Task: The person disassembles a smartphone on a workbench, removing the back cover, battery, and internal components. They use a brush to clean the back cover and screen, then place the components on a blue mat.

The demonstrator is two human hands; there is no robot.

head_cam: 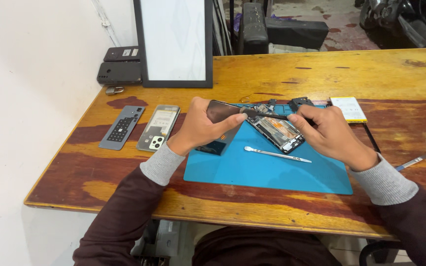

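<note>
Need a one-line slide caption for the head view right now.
Left hand tilts a dark phone screen panel while right hand works a thin black tool over the opened phone on a blue mat.

On a worn wooden table (282,74) lies a blue rectangular work mat (267,170). The left hand (200,125) grips a dark glossy phone screen panel (221,112), tilted up off the mat's left part. The right hand (324,130) pinches a thin black rod-like tool (267,116) whose tip meets the panel's right edge. Between the hands rests an opened phone body with exposed circuitry (278,129). Just nearer lies a slim silver metal spudger (277,154). Left of the mat lie a grey phone back cover (122,127) and a clear-cased phone (159,128). A white flat battery (348,109) sits far right.
</note>
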